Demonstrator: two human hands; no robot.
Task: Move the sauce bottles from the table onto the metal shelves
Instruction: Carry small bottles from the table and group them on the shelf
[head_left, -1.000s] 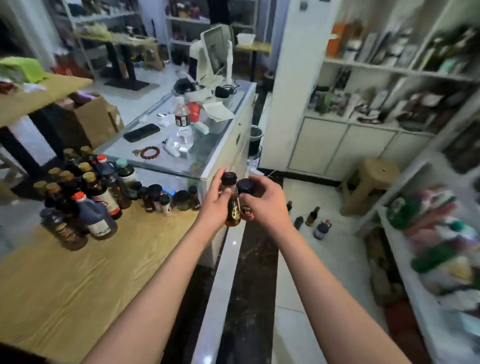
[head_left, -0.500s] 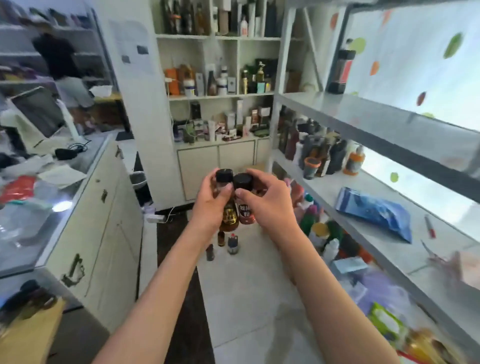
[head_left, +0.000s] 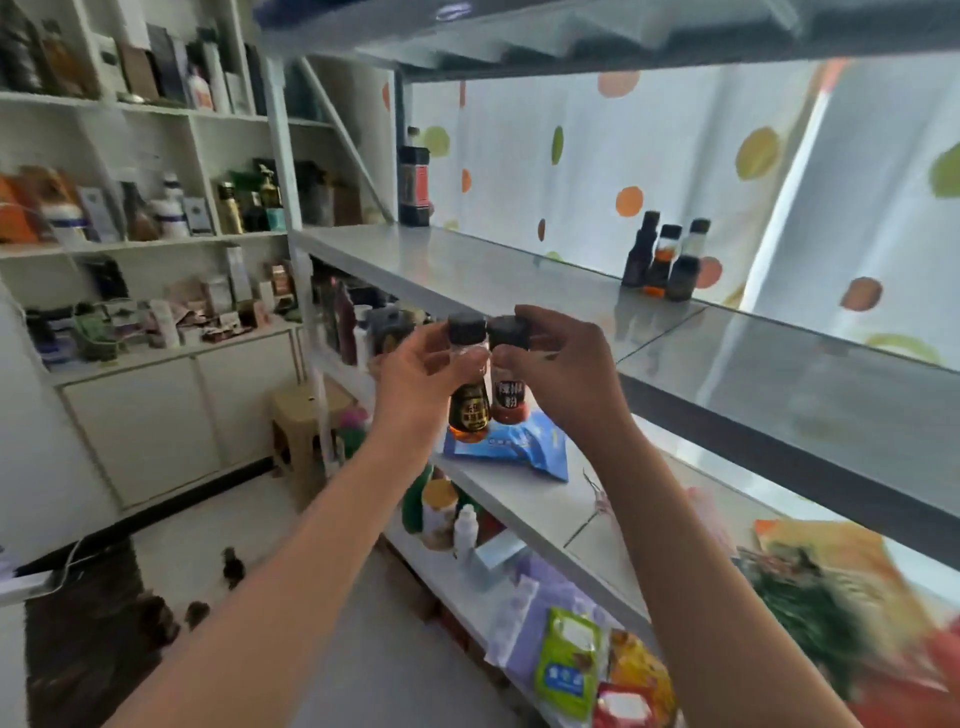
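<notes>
The left hand (head_left: 415, 374) pinches a small amber sauce bottle (head_left: 469, 379) by its neck, and the right hand (head_left: 566, 364) curls its fingers round a red-filled bottle (head_left: 508, 379), the two touching, upright, probably to carry both together. They hang before the metal shelf (head_left: 467, 265), where three bottles (head_left: 662, 260) already stand. The labels carry writing too blurred to read.

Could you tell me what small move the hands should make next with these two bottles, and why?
Probably lift both forward onto the metal shelf: the left hand grips the dark sauce bottle, the right hand the red one, both below its bare surface.
</notes>
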